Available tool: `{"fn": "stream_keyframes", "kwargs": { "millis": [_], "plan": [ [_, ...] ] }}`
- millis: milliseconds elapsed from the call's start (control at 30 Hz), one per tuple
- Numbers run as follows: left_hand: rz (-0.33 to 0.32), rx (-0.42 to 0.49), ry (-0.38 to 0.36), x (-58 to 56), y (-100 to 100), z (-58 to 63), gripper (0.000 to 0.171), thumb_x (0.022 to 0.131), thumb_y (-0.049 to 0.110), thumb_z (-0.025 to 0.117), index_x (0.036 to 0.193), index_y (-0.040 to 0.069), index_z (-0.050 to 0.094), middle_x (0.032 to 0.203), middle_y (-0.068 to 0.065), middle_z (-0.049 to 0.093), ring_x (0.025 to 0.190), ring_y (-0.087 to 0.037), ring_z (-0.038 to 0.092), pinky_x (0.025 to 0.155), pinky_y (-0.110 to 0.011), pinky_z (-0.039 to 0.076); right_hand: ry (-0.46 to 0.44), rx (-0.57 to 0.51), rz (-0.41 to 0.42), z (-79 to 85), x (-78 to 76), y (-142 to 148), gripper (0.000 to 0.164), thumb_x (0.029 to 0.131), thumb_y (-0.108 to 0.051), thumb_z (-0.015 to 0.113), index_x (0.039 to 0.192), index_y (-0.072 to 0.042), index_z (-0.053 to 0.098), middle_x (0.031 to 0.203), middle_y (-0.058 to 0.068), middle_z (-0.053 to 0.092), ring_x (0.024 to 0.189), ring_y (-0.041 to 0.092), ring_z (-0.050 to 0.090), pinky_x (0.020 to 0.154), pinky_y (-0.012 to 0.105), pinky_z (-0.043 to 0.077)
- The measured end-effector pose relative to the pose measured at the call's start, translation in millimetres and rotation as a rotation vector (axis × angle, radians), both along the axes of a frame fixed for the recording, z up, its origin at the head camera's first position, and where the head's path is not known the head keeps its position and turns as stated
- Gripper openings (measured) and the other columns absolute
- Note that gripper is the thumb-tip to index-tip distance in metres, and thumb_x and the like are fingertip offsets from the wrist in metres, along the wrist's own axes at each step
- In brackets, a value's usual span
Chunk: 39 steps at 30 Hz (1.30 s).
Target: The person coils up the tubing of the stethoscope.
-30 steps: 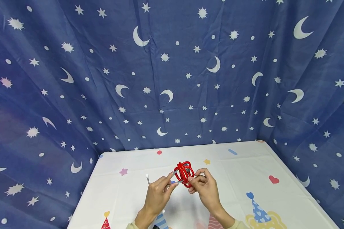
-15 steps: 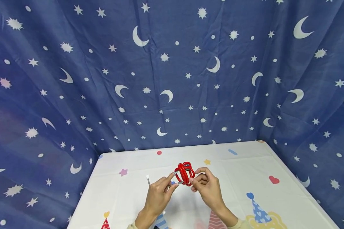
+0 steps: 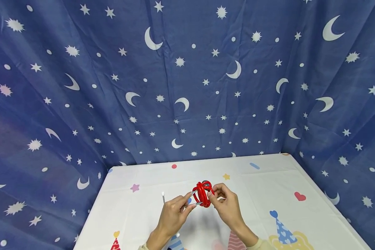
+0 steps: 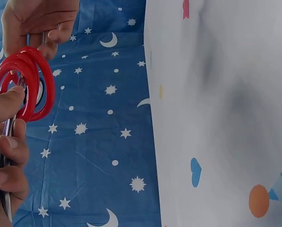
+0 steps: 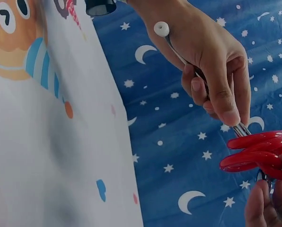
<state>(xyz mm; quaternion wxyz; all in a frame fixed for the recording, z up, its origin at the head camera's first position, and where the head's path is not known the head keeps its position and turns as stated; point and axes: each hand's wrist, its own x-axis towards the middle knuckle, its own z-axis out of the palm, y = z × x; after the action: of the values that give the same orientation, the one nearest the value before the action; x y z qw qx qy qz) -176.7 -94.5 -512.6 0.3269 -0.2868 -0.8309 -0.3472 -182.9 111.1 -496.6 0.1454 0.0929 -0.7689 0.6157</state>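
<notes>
A stethoscope (image 3: 201, 195) is held above the table, its red tubing (image 5: 247, 158) wound in several coils. My left hand (image 3: 172, 212) pinches its metal ear tubes where they meet the coils. One white ear tip (image 5: 162, 29) sticks out beyond that hand. At the far end of the coils, my right hand (image 3: 228, 207) pinches a loop of the tubing between thumb and fingers. A dark round part, likely the chest piece (image 3: 205, 181), shows partly behind the loops. In the left wrist view, the left thumb covers part of the metal tubes.
The white tablecloth (image 3: 137, 211) is printed with stars, hearts and party hats. Behind and at both sides hangs a blue curtain (image 3: 187, 86) with moons and stars. Shadows of the hands fall on the table beneath.
Both hands and the stethoscope have shifted slightly right and nearer to me. The right fingers have closed in on a tubing loop, and the chest piece is more covered by red tubing.
</notes>
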Motion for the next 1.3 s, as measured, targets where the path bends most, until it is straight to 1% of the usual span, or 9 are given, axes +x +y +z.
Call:
{"fn": "stream_keyframes", "kwargs": {
  "millis": [100,200,300,433,567,800,867,1100,1300],
  "plan": [
    [-0.001,0.015,-0.025,-0.2,0.8,-0.9,0.04,0.078,0.021,0.082,0.113,0.004,0.073,0.066,0.012,0.057,0.055,0.006,0.039,0.05,-0.002,0.029,-0.037,-0.036,0.047,2.0,0.0,1.1,0.016,0.086,-0.009,0.074,0.096,-0.009,0.061,0.082,0.007,0.065,0.065,0.009,0.064,0.052,0.028,0.055],
    [-0.002,0.023,-0.053,-0.8,1.7,-0.8,0.039,0.079,0.021,0.082,0.114,0.006,0.073,0.067,0.013,0.057,0.055,0.004,0.04,0.051,-0.002,0.029,-0.068,-0.076,0.095,3.4,-0.4,2.6,0.02,0.088,-0.011,0.073,0.102,-0.007,0.06,0.094,0.015,0.068,0.07,0.012,0.068,0.059,0.03,0.058],
    [0.001,0.019,-0.063,-2.8,2.1,-2.4,0.039,0.079,0.022,0.082,0.114,0.007,0.072,0.068,0.013,0.057,0.056,0.005,0.041,0.051,-0.002,0.03,-0.086,-0.116,0.144,3.4,-1.6,4.8,0.025,0.09,-0.01,0.071,0.109,-0.004,0.057,0.104,0.02,0.065,0.075,0.013,0.07,0.065,0.03,0.06],
    [0.008,0.001,-0.08,-5.9,1.4,-5.1,0.039,0.077,0.021,0.083,0.112,0.006,0.073,0.069,0.013,0.058,0.057,0.004,0.044,0.052,-0.003,0.032,-0.079,-0.144,0.185,2.7,-3.8,7.1,0.028,0.09,-0.007,0.07,0.112,-0.002,0.054,0.112,0.02,0.059,0.084,0.019,0.071,0.071,0.03,0.06],
    [-0.003,-0.006,-0.141,-8.7,0.5,-5.3,0.039,0.077,0.019,0.083,0.112,0.006,0.072,0.07,0.012,0.059,0.058,0.0,0.049,0.054,-0.005,0.035,-0.082,-0.132,0.18,1.0,-6.8,8.3,0.027,0.089,-0.006,0.07,0.111,-0.004,0.055,0.113,0.017,0.06,0.088,0.026,0.07,0.076,0.026,0.059],
    [-0.021,0.009,-0.293,-16.1,-2.4,-5.4,0.037,0.08,0.02,0.081,0.114,0.008,0.071,0.076,0.01,0.06,0.069,-0.003,0.058,0.061,-0.021,0.053,-0.124,-0.143,0.178,-3.3,-15.5,7.7,0.029,0.089,-0.008,0.072,0.113,-0.002,0.057,0.113,0.018,0.063,0.089,0.018,0.07,0.08,0.024,0.058],
    [-0.015,0.005,-0.325,-18.7,-3.2,-6.2,0.037,0.081,0.02,0.08,0.115,0.009,0.071,0.077,0.01,0.061,0.071,-0.003,0.058,0.063,-0.023,0.053,-0.149,-0.159,0.179,-5.4,-19.0,7.9,0.03,0.089,-0.006,0.071,0.115,-0.001,0.057,0.113,0.02,0.063,0.089,0.018,0.07,0.08,0.025,0.058],
    [-0.017,0.002,-0.416,-31.6,-5.0,-14.8,0.035,0.084,0.02,0.078,0.116,0.01,0.07,0.081,0.008,0.065,0.073,0.0,0.056,0.065,-0.019,0.051,-0.227,-0.209,0.147,-13.9,-32.6,6.9,0.028,0.088,-0.003,0.07,0.114,-0.002,0.06,0.113,0.019,0.065,0.09,0.023,0.07,0.079,0.026,0.058],
    [-0.017,0.019,-0.491,-44.2,-5.9,-26.7,0.033,0.085,0.02,0.078,0.116,0.011,0.07,0.085,0.005,0.066,0.074,0.0,0.055,0.066,-0.02,0.051,-0.256,-0.221,0.12,-23.6,-42.2,4.5,0.026,0.088,-0.003,0.07,0.112,-0.001,0.06,0.112,0.019,0.064,0.086,0.017,0.07,0.078,0.028,0.059]
  ]
}}
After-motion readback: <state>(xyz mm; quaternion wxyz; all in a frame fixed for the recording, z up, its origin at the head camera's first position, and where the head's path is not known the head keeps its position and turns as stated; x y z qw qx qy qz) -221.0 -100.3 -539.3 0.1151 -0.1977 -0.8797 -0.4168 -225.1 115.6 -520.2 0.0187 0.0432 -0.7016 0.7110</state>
